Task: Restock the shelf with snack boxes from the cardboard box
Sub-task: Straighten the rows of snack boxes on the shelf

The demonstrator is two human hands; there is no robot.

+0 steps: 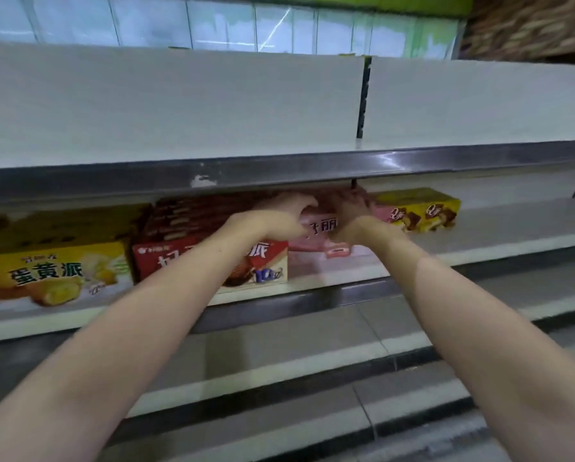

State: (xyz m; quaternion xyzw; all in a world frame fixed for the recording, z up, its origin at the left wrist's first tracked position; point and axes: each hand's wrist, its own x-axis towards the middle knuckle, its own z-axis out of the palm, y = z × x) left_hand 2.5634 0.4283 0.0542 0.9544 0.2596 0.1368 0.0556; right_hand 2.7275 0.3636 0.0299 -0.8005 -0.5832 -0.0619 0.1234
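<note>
Both my arms reach under the upper shelf board onto the middle shelf [479,248]. My left hand [279,211] grips the left end of a pink snack box [319,228], and my right hand [353,211] grips its right end. The pink box sits between a row of red snack boxes [186,258] on its left and a yellow snack box [423,208] on its right. A yellow egg-yolk-pie box [52,275] stands at the far left of the same shelf. The cardboard box is out of view.
The white upper shelf [179,105] juts out above my hands, with a grey metal front edge [279,173]. Further white shelves [279,365] step out below. White packages [212,25] line the top shelf. The picture is motion-blurred.
</note>
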